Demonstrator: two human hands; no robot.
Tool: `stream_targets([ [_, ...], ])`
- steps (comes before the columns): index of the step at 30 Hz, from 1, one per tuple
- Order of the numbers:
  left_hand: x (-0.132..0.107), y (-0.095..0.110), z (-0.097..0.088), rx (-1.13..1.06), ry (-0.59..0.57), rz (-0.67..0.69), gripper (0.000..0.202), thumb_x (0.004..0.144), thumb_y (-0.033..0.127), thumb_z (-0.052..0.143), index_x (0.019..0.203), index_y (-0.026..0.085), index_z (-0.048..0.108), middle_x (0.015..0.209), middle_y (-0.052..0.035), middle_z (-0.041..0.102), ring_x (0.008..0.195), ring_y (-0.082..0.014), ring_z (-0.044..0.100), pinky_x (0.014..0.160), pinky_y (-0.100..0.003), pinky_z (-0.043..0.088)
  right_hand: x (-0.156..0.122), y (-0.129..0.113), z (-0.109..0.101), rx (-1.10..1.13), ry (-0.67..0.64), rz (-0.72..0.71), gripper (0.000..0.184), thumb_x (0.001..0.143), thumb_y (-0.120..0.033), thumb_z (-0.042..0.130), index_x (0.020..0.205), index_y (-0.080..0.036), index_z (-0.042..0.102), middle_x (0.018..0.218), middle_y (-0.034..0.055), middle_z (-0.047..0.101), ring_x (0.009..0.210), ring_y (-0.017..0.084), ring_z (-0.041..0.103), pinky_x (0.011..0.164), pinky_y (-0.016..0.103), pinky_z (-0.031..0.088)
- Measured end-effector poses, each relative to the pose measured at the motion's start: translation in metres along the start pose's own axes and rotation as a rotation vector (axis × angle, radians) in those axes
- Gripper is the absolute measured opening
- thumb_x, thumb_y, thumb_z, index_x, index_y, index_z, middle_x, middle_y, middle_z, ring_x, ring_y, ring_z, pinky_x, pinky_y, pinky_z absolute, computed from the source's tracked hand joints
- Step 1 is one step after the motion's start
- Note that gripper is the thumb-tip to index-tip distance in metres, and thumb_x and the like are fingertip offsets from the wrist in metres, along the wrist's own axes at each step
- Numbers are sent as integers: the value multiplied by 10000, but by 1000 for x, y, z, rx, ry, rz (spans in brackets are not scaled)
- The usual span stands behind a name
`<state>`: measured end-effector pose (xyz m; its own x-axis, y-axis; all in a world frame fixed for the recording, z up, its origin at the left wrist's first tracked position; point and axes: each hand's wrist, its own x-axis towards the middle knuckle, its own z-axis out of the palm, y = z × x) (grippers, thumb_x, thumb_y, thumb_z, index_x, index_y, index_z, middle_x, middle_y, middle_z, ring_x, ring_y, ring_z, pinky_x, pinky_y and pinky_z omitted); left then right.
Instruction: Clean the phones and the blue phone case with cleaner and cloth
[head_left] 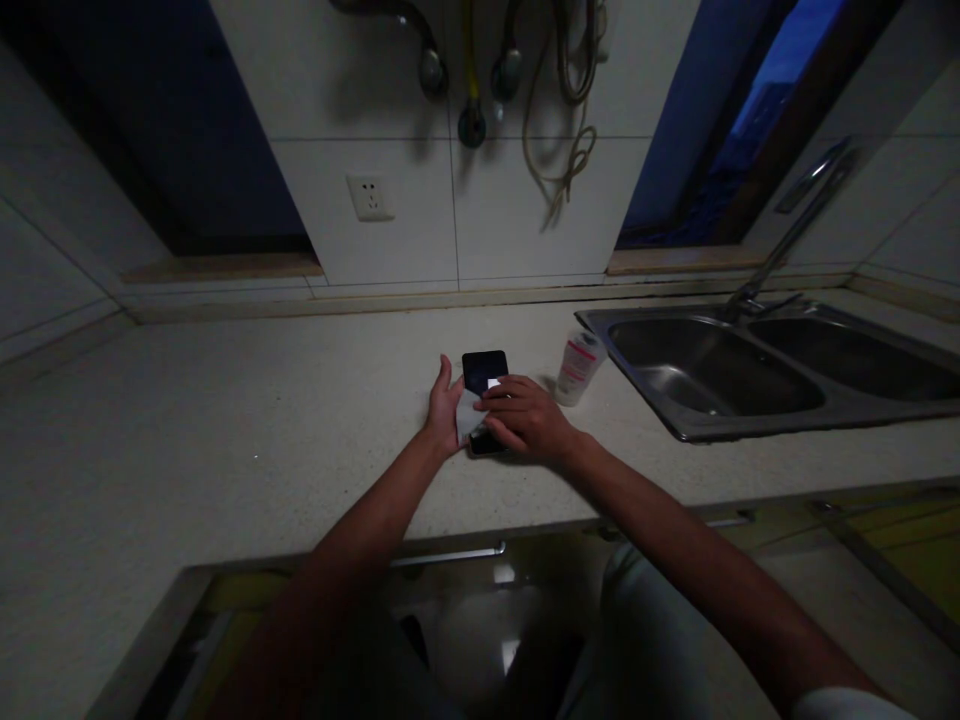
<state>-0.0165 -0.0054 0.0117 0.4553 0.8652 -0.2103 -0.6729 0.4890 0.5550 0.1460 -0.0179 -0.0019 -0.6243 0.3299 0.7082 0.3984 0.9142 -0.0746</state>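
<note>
A black phone (484, 370) lies flat on the pale countertop (225, 420), screen up. My left hand (444, 408) rests beside its left edge with the thumb up and the fingers around the phone's side, steadying it. My right hand (525, 415) lies over the phone's near half, fingers pressed down on a small white wipe (469, 412) that covers part of the screen. The phone's lower end is hidden under my right hand.
A small white bottle with a pink label (579, 367) stands just right of the phone. A steel double sink (757, 375) with a tap (795, 225) fills the right. A wall socket (370, 197) and hanging hoses (562, 90) are on the back wall.
</note>
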Motion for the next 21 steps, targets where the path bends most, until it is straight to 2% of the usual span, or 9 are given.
stream_targets([
  [4,-4,-2,6,-20,-63,-7,775,936,718,240,1315,133,579,1046,-162,707,987,-303,686,939,-456,497,-2,11,-1,-158,36,262,288,967,-281,521,1190,-193,682,1358,125,620,1328,287,513,1150,576,336],
  [8,-6,-5,11,-18,-108,2,765,940,711,241,1361,153,550,1136,-164,695,1077,-308,660,1009,-480,450,-4,18,-2,-217,64,346,340,981,-312,507,1257,-170,645,1431,138,555,1407,300,424,1189,589,269],
  [11,-4,-4,8,-18,-100,23,766,934,716,267,1358,147,554,1145,-169,692,1085,-317,655,1010,-490,451,-5,18,-6,-176,76,309,280,981,-299,500,1145,-201,706,1324,101,647,1339,278,504,1177,569,299],
  [15,-1,1,0,-22,-46,89,771,925,723,283,1327,134,575,1124,-178,695,1057,-333,661,971,-508,479,-3,11,-10,-40,53,147,227,946,-252,527,937,-252,754,1027,35,765,1083,232,666,1091,519,405],
  [19,0,6,-4,-50,-43,143,795,929,718,257,1319,103,576,1116,-200,693,1067,-346,657,956,-523,486,-2,3,-8,61,48,-26,245,927,-219,536,781,-242,732,772,8,752,838,194,690,902,437,497],
  [21,0,7,-3,-53,-43,147,801,935,710,242,1316,89,576,1111,-208,693,1070,-347,657,958,-524,485,-3,2,-5,64,67,-35,269,928,-218,535,731,-236,716,711,10,729,788,188,676,849,421,500],
])
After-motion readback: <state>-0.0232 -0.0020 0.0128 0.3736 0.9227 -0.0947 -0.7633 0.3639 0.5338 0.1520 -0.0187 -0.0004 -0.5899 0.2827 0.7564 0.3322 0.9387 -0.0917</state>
